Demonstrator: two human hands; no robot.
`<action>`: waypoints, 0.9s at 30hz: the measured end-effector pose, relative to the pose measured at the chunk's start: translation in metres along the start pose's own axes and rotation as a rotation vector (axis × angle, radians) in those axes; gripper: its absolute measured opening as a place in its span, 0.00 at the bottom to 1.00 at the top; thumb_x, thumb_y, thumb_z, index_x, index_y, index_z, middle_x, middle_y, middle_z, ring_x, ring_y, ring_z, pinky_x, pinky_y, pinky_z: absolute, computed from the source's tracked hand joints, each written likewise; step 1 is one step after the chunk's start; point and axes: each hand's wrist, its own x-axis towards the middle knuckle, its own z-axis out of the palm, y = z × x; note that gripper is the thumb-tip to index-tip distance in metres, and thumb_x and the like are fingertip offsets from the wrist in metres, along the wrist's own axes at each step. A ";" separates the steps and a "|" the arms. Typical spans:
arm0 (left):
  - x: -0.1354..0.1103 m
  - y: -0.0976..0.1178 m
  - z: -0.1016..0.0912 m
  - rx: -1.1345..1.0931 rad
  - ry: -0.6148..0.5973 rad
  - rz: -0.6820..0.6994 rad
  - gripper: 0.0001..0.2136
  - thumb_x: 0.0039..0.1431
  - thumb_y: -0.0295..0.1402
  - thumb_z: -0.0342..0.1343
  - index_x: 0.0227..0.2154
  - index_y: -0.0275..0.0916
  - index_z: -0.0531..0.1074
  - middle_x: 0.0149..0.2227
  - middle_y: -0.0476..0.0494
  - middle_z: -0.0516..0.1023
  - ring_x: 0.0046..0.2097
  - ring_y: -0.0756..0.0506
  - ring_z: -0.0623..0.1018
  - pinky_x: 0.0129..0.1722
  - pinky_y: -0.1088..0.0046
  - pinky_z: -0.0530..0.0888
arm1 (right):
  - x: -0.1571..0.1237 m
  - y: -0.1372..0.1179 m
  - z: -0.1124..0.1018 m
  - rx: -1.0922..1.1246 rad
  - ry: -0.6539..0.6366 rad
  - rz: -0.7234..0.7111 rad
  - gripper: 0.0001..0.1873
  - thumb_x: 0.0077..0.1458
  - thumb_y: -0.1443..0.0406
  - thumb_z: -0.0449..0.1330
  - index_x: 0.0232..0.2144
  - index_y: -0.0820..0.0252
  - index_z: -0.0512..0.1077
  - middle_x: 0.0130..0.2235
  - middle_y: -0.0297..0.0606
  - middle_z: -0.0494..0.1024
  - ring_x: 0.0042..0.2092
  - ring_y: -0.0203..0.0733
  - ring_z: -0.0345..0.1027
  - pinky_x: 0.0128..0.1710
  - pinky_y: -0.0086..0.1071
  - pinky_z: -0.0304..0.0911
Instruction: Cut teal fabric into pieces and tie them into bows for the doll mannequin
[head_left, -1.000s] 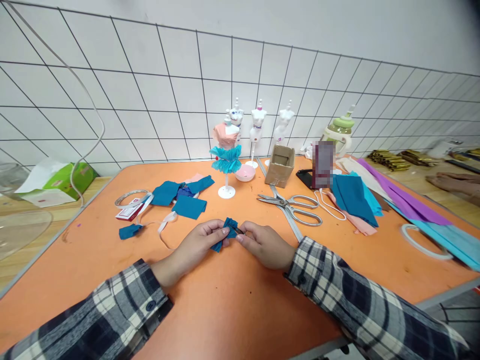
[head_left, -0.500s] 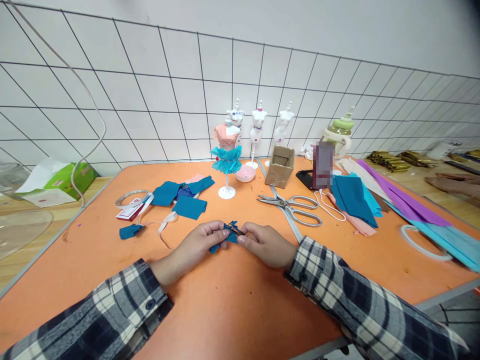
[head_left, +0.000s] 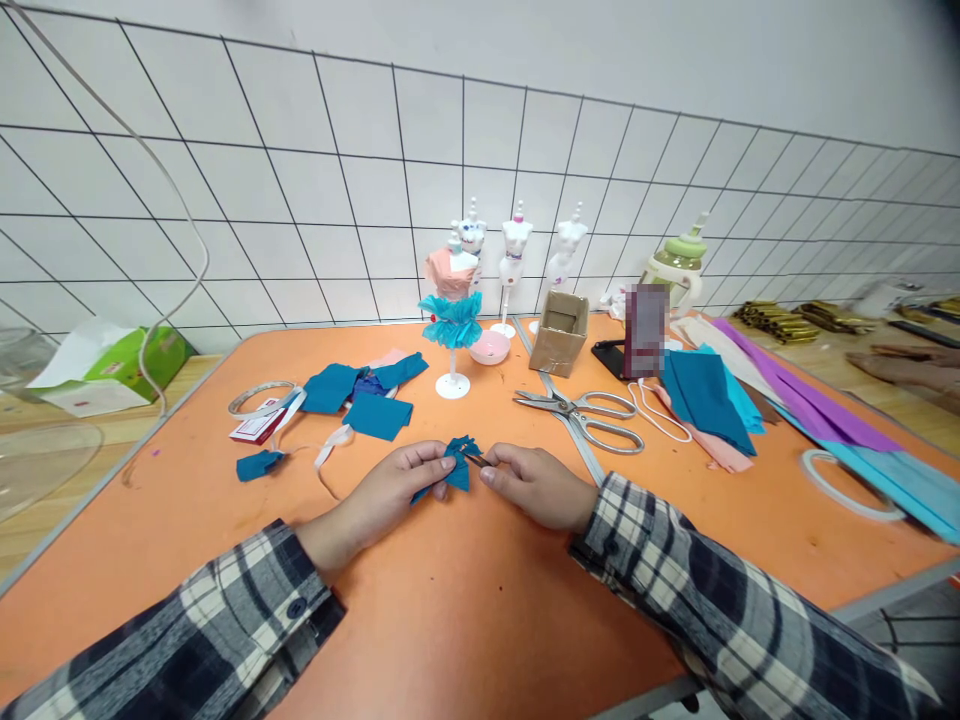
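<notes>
My left hand [head_left: 405,480] pinches a small, crumpled dark teal piece of cloth [head_left: 459,465] between thumb and fingers, just above the orange table [head_left: 442,620]. The upper edge of this piece looks ragged. From the right, my right hand [head_left: 536,485] grips a thin dark pointed tool [head_left: 476,460], its tip against the cloth. Most of the tool is hidden in my fingers, so its kind is unclear. Beyond my hands stands a small white dress form [head_left: 454,385] wearing a pink top and a ruffled turquoise skirt [head_left: 452,320].
Large scissors [head_left: 577,410] lie beyond my right hand, near a cardboard box [head_left: 559,335]. Teal scraps [head_left: 379,415] and a tape roll [head_left: 262,400] are at left. A pink bowl [head_left: 490,348], a bottle [head_left: 677,265] and coloured fabrics [head_left: 705,400] lie farther back. Another person's hand [head_left: 907,370] shows at right.
The tool in my right hand has drawn slightly right, so more of its tip shows. The cloth in my left hand now spreads wider, with its ragged edge turned up.
</notes>
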 end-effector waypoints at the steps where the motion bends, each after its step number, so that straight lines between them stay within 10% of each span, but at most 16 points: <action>1: 0.000 0.000 0.000 -0.014 0.007 0.001 0.11 0.54 0.41 0.62 0.29 0.37 0.75 0.25 0.49 0.73 0.28 0.49 0.69 0.31 0.72 0.64 | 0.000 0.000 0.000 0.012 -0.011 0.005 0.16 0.62 0.52 0.50 0.34 0.58 0.67 0.23 0.27 0.63 0.27 0.34 0.57 0.28 0.28 0.48; 27: -0.002 0.001 0.002 0.285 -0.110 0.059 0.15 0.59 0.46 0.56 0.29 0.38 0.75 0.24 0.49 0.72 0.28 0.49 0.68 0.29 0.74 0.62 | 0.000 -0.001 0.006 0.030 0.015 -0.087 0.15 0.62 0.53 0.52 0.34 0.57 0.68 0.22 0.26 0.62 0.26 0.33 0.56 0.26 0.28 0.47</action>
